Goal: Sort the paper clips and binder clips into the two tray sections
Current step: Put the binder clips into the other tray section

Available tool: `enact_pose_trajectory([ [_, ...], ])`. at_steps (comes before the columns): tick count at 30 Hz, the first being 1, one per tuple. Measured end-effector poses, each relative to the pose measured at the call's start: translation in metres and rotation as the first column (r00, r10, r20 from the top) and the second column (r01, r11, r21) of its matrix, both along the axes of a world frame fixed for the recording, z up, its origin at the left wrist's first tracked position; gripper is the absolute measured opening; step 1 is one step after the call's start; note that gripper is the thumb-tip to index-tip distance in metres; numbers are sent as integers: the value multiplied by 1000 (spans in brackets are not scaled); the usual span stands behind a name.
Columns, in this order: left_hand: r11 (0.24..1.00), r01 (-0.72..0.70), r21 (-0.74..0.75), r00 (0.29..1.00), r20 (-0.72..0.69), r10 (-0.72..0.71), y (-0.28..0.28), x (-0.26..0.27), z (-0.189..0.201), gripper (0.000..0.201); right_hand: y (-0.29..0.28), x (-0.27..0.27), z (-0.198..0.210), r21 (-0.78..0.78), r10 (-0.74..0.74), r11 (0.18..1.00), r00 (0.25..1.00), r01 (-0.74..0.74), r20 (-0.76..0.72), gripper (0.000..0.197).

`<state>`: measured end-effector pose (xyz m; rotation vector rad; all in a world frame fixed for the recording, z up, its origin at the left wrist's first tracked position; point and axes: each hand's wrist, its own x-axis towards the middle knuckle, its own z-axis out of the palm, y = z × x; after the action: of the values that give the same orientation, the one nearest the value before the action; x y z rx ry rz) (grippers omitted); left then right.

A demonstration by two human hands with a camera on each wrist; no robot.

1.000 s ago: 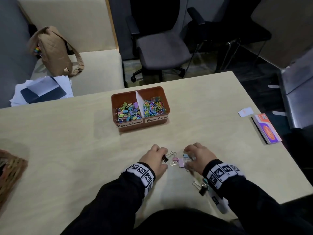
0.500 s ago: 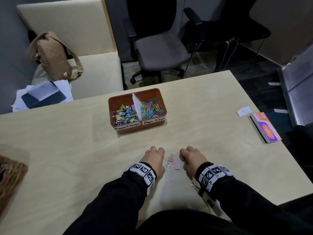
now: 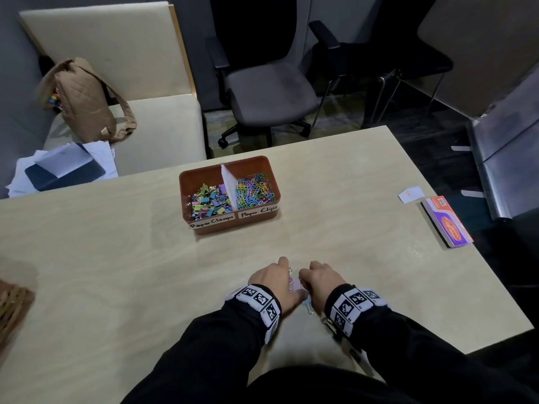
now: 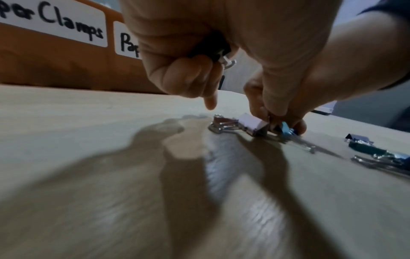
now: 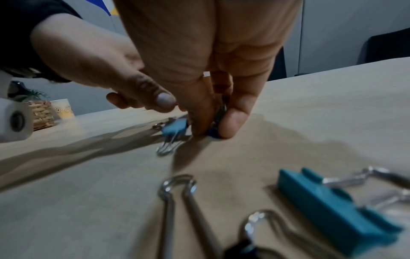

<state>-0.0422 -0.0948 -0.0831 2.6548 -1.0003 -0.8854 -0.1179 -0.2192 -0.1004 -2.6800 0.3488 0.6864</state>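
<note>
The brown tray (image 3: pixel 186 185) stands mid-table; its left section, labelled "Paper Clamps", holds binder clips (image 3: pixel 210 201) and its right section holds paper clips (image 3: pixel 255 191). Both hands meet near the front edge. My left hand (image 3: pixel 272 282) curls round a black binder clip (image 4: pixel 213 50) in its palm, index finger pointing down. My right hand (image 5: pixel 210 129) pinches a dark blue binder clip (image 5: pixel 214 134) against the table. A pink binder clip (image 4: pixel 252 124) and a light blue one (image 5: pixel 175 129) lie between the hands. A teal clip (image 5: pixel 328 201) lies under my right wrist.
An orange and purple box (image 3: pixel 447 221) and a white slip (image 3: pixel 411 194) lie at the table's right edge. A wicker basket (image 3: pixel 13 304) sits at the left edge, with a paper cup (image 5: pixel 63 108) beside it. Chairs stand beyond the far edge.
Both hands have closed in over the pink clip until they nearly touch. The black clip that lay by my left hand is now inside its curled fingers.
</note>
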Motion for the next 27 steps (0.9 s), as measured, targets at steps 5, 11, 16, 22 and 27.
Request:
enact_pose_trajectory([
  [5, 1000, 9, 12, 998, 65, -10, -4, 1, -3, 33, 0, 2, -1, -4, -6, 1000, 1000, 6, 6, 20],
  [11, 998, 37, 55, 998, 46, -40, 4, 6, -3, 30, -1, 0, 4, 36, -67, 997, 998, 66, 19, 26],
  [16, 999, 30, 34, 997, 65, -32, 14, 5, -2, 34, 1, 0, 12, 48, -104, 993, 995, 104, -3, 28],
  [22, 998, -25, 51, 996, 92, 21, 15, 10, -1, 16, 2, -1, 19, 38, -108, 993, 993, 111, -53, 24],
  [27, 996, -11, 87, 997, 82, 4, 20, 6, -4, 22, 2, -2, 18, 32, -84, 996, 992, 87, -94, 22],
])
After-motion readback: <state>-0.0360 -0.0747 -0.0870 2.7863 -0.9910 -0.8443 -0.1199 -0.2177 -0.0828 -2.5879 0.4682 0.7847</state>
